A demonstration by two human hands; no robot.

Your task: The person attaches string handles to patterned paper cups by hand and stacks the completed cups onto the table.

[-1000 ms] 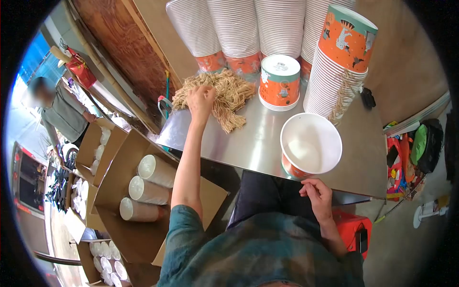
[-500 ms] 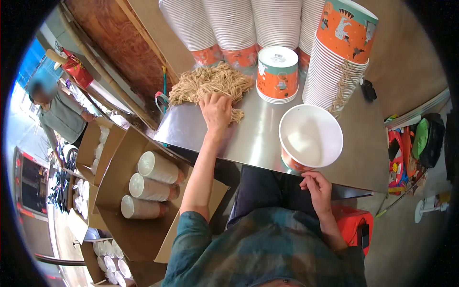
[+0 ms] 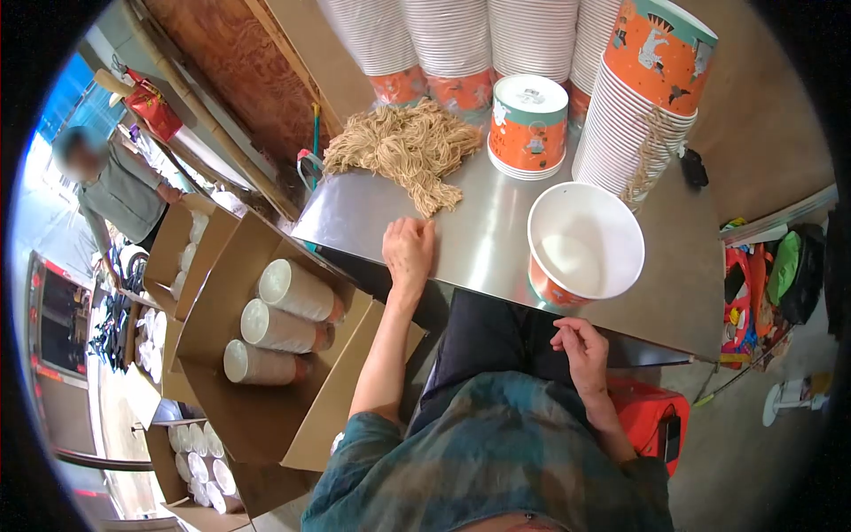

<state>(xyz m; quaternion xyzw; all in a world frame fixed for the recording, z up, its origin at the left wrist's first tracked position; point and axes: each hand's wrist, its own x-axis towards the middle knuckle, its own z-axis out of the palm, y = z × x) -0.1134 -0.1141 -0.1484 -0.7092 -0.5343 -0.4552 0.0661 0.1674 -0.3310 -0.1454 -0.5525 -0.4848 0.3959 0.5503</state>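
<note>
My left hand rests at the front edge of the metal table, its fingers curled under into a fist. What the fist holds, if anything, is hidden. Just beyond it lies a heap of tan, twine-like strands, with a narrower tail pointing toward the hand. My right hand hangs over my lap below the table edge, fingers loosely bent and apart, with nothing seen in it. Closest to it stands a large white-lined paper bucket, upright with its mouth facing up.
Upside-down orange-and-green buckets stand behind, beside a tall nested stack with strands hanging down its side. Several wrapped stacks line the back. At left, a cardboard box holds wrapped stacks. A person stands farther left.
My left hand has left the strand heap and drawn back to the table's front edge. The right hand has hardly moved. The whole view has shifted slightly.
</note>
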